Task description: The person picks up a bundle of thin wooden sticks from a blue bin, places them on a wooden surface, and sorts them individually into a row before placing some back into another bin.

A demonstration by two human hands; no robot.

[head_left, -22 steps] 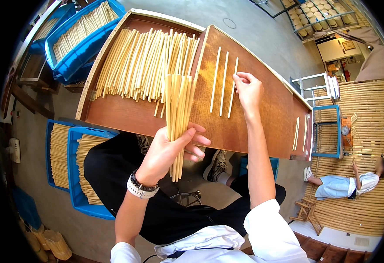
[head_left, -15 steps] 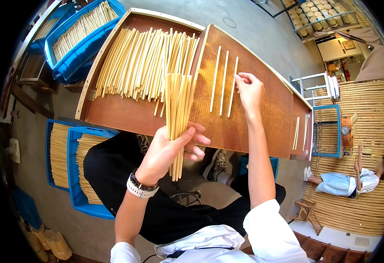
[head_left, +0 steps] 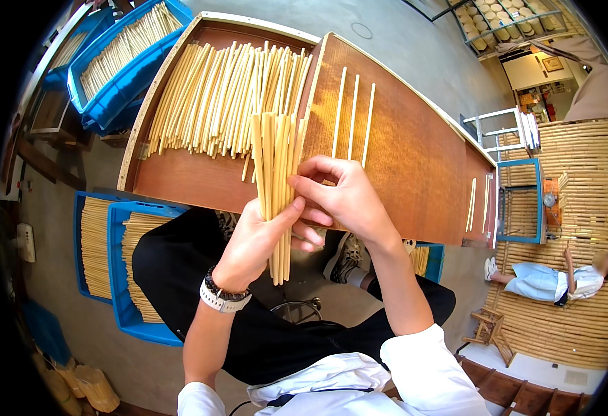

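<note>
Straw-coloured sticks, gathered into a bundle (head_left: 273, 166), stand nearly upright in the left hand (head_left: 259, 232), whose thumb closes across them while the other fingers reach past on the right, loosely spread. From beside the table I can see the right hand (head_left: 345, 191) bent close in, thumb and forefinger drawn almost together at the bundle's right side; whether they pinch a stick I cannot tell. Just beyond the right hand's knuckles, three single sticks (head_left: 354, 121) lie side by side, apart, on a brown board (head_left: 415, 166). Past the left fingertips and further left, a broad heap of sticks (head_left: 214, 104) fills much of a shallow tray (head_left: 179, 177). Left of the left wrist, low down, sits a blue crate (head_left: 144, 333) holding more sticks. Well off to the right of both hands, another person (head_left: 540, 281) is in view against slatted bamboo (head_left: 595, 208).
</note>
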